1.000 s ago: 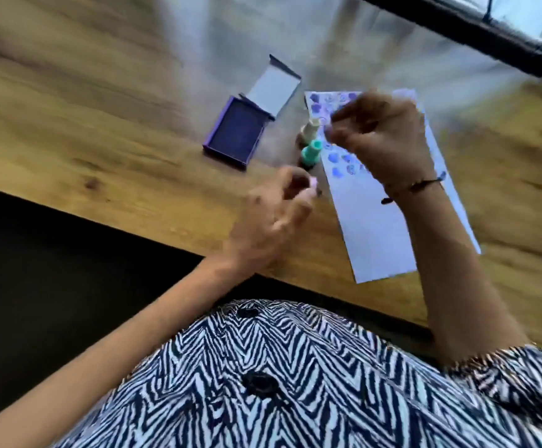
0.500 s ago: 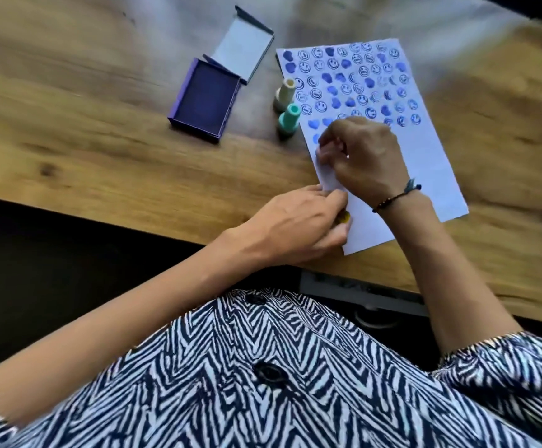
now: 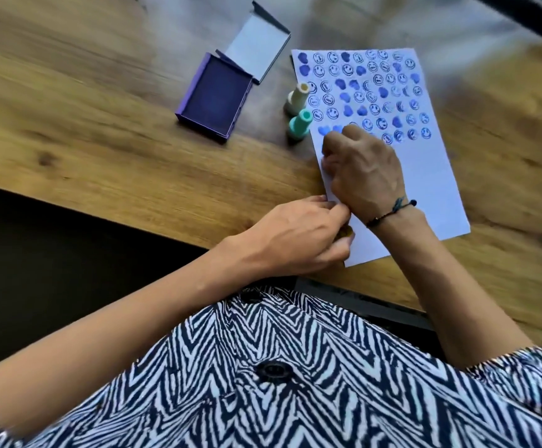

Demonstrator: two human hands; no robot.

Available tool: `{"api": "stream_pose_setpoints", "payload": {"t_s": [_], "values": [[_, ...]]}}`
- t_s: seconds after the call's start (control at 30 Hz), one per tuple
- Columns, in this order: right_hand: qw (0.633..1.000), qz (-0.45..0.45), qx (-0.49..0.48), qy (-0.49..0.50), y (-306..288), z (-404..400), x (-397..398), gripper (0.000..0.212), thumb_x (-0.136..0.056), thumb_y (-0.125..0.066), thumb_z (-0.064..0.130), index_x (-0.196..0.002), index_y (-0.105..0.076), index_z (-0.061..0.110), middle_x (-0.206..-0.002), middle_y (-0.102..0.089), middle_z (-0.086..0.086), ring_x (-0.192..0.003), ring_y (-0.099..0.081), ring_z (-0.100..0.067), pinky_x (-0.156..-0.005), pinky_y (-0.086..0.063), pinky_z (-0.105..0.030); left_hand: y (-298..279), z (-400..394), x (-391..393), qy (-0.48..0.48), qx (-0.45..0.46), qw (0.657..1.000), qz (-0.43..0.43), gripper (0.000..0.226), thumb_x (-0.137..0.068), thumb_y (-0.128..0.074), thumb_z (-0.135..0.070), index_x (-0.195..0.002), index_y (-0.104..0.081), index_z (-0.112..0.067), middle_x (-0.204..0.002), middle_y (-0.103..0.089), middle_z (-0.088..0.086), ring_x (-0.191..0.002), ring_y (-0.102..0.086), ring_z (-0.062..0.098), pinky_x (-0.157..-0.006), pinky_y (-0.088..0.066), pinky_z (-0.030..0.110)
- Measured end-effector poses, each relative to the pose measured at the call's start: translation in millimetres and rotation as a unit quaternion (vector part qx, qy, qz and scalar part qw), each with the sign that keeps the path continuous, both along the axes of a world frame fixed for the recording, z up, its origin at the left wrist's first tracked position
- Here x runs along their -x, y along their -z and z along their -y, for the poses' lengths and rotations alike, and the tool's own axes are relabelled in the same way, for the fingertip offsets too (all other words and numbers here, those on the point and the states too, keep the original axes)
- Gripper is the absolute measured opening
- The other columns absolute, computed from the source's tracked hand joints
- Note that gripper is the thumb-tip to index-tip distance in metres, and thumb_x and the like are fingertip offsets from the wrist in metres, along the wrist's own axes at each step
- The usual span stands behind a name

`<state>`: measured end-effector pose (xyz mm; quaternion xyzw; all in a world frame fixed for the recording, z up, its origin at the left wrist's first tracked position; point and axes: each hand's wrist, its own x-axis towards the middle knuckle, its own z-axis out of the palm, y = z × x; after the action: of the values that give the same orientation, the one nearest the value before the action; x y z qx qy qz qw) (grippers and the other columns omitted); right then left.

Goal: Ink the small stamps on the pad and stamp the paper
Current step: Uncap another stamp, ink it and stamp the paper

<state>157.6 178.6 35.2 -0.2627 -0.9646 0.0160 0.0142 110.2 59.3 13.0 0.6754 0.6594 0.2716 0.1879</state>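
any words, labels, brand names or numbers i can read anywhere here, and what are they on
None: no readable words, numbers or brand names.
Paper: only stamped pictures, smiley faces and solid blue shapes, no letters.
Ink pad: its open lid and case show no print.
Cream stamp and teal stamp: no label visible.

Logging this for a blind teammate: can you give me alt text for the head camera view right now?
A person's right hand presses down on a stamp-covered sheet of paper while the left hand rests at its near edge. To its left on the wooden table stand a cream stamp, a teal stamp and an open purple ink pad.
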Motion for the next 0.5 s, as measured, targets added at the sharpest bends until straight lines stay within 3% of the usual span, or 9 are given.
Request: {"api": "stream_pose_setpoints", "payload": {"t_s": [0.5], "values": [[1.0,-0.008,0.001,0.006,0.2,2.5,-1.0,0.014,-0.088,-0.042,0.013,-0.09,-0.055,0.008,-0.089,-0.054,-0.016,-0.076,-0.052,-0.037,-0.056,-0.034,-0.034,-0.7,0.8,0.4,0.0,-0.02,1.0,0.017,0.029,-0.091,-0.043,-0.026,-0.1,-0.05,0.0,-0.101,-0.065,0.019,-0.101,-0.058,0.033,-0.09,-0.028,0.026]]}}
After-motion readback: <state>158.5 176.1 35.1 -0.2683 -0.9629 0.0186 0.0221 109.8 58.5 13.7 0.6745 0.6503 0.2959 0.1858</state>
